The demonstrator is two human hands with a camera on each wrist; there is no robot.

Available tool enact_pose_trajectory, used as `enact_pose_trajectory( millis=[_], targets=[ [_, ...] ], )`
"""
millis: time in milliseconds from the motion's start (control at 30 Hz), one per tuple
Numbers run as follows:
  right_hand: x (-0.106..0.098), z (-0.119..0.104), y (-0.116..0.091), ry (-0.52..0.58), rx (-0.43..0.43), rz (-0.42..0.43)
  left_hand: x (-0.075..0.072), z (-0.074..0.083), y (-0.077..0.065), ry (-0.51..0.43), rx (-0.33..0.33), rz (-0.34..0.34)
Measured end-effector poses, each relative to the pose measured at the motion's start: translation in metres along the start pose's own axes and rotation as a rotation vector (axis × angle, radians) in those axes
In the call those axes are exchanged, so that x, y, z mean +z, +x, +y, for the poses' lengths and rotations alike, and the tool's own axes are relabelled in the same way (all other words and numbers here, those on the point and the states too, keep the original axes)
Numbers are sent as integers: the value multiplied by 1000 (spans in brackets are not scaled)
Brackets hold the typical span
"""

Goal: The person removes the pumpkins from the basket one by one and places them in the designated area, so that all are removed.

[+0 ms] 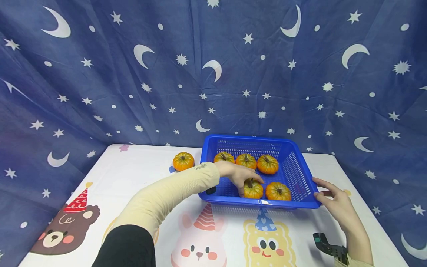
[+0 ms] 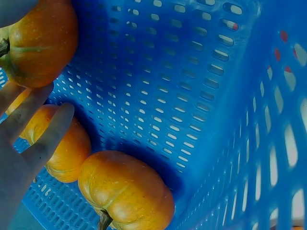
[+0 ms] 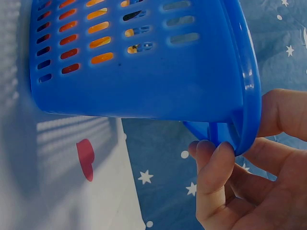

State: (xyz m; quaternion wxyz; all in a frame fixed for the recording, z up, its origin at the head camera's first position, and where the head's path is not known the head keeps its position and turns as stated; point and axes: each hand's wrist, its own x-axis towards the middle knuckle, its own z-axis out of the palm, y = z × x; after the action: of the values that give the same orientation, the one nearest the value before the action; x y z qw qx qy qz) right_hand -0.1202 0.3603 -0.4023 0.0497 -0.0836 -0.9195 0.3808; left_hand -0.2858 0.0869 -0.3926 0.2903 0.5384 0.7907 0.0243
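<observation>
A blue plastic basket [image 1: 230, 201] with slotted walls stands on the table, several small orange pumpkins inside. My left hand [image 1: 238, 177] reaches in over its left side and holds the front middle pumpkin [image 1: 252, 190] between thumb and fingers. That same pumpkin [image 2: 45, 45] fills the upper left of the left wrist view, its stem partly in sight. Another pumpkin [image 1: 278, 191] lies just to its right. At the basket's right front corner my right hand [image 1: 337, 204] grips the rim; the right wrist view shows its fingers [image 3: 218, 167] curled against the rim's edge.
Three pumpkins [image 1: 268, 164] sit in a row along the basket's back. Outside, left of the basket, one more pumpkin [image 1: 183, 161] rests on the white cartoon-print tablecloth [image 1: 140, 163]. A dark blue curtain [image 1: 173, 74] with moons and stars hangs behind and at both sides.
</observation>
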Motion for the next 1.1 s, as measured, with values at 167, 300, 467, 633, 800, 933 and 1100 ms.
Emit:
enact_pose_trajectory(
  millis=[167,300,467,633,800,933,1100],
  targets=[
    [0,1,0,0,5,-3,1,0,1,22,5,14],
    [0,0,0,0,15,-6,0,0,-1,29,10,18],
    [0,0,0,-4,24,-13,-3,1,-5,33,4,34],
    [-1,-2,0,-9,23,-22,-8,1,-9,28,16,54],
    [0,-3,0,-8,13,-14,-14,1,-15,19,28,79],
    [0,-2,-1,-11,11,-16,-17,4,-20,37,24,107],
    [1,-2,-1,-12,7,-13,-22,9,-28,62,19,153]
  ],
)
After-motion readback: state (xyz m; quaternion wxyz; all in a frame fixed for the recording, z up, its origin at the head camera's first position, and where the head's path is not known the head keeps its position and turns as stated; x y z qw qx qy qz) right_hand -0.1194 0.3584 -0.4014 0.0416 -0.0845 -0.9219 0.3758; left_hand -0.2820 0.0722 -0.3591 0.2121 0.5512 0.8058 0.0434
